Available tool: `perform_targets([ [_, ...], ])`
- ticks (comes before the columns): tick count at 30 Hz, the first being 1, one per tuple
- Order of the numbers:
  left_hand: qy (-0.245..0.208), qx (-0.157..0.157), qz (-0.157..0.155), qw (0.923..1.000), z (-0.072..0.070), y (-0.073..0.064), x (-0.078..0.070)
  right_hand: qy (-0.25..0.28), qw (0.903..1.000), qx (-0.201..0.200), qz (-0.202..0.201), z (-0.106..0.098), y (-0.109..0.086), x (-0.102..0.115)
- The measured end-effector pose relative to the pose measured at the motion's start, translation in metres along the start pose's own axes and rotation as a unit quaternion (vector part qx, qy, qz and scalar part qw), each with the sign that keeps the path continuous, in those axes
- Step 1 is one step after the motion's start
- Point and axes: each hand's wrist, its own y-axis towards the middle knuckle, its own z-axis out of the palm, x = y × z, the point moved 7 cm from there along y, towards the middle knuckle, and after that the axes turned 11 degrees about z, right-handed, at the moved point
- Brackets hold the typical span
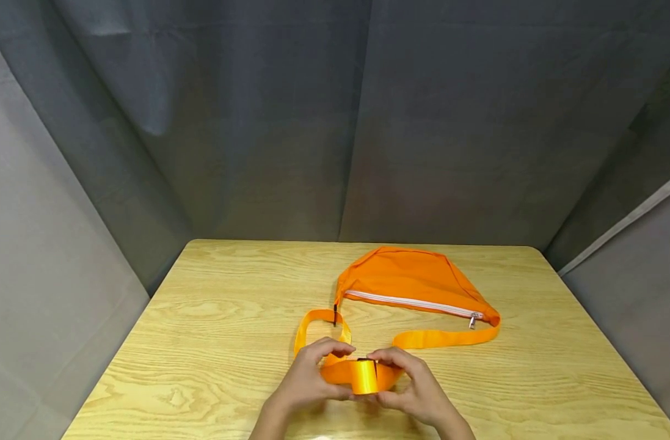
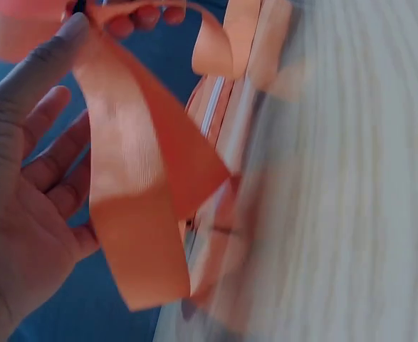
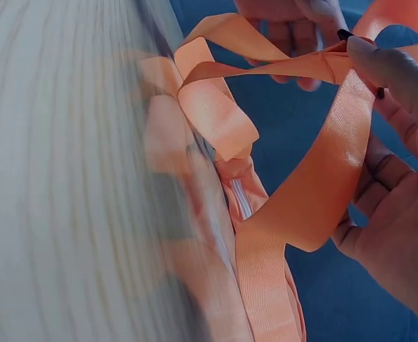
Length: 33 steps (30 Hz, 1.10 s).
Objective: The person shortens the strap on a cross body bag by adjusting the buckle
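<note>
An orange waist bag (image 1: 408,278) with a white zipper (image 1: 411,300) lies flat on the table. Its orange strap (image 1: 447,338) runs forward from the bag's right end to the hands. My left hand (image 1: 311,377) pinches the strap beside a small black slider (image 3: 345,34), thumb on the near face. From the other side, my right hand (image 1: 414,386) grips the strap at the slider between thumb and fingers. A short strap loop (image 1: 364,377) stands out between both hands. In the left wrist view, a folded length of strap (image 2: 127,157) hangs below the left thumb.
The wooden table (image 1: 214,318) carries the bag towards its back edge. Another strap loop (image 1: 302,333) curls left of the bag, by a black fitting (image 1: 335,315) at the bag's left end. Dark grey curtain (image 1: 269,122) stands behind, with lighter grey panels (image 1: 43,256) at the sides.
</note>
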Motion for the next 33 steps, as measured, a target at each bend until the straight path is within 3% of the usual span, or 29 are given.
perform_targets([
  [5,0.008,0.022,-0.075,0.9969,-0.01,-0.014,0.02,0.001,0.9999,-0.008,0.008,-0.005,0.002,0.02],
  [9,0.015,0.032,-0.101,0.9942,-0.015,-0.022,0.026,-0.007,0.9997,-0.014,0.019,-0.008,0.004,0.026],
  [16,0.023,0.022,-0.105,0.9939,-0.025,-0.023,0.022,-0.011,0.9995,-0.02,0.021,-0.01,0.003,0.024],
  [25,0.053,-0.008,-0.112,0.9923,-0.046,-0.032,0.029,-0.022,0.9986,-0.041,0.023,-0.018,0.0,0.026],
  [28,0.051,0.001,-0.109,0.9927,-0.044,-0.032,0.029,-0.022,0.9986,-0.043,0.023,-0.02,-0.001,0.025],
  [33,0.042,0.027,-0.106,0.9931,-0.028,-0.027,0.032,-0.025,0.9984,-0.039,0.031,-0.018,-0.001,0.023],
])
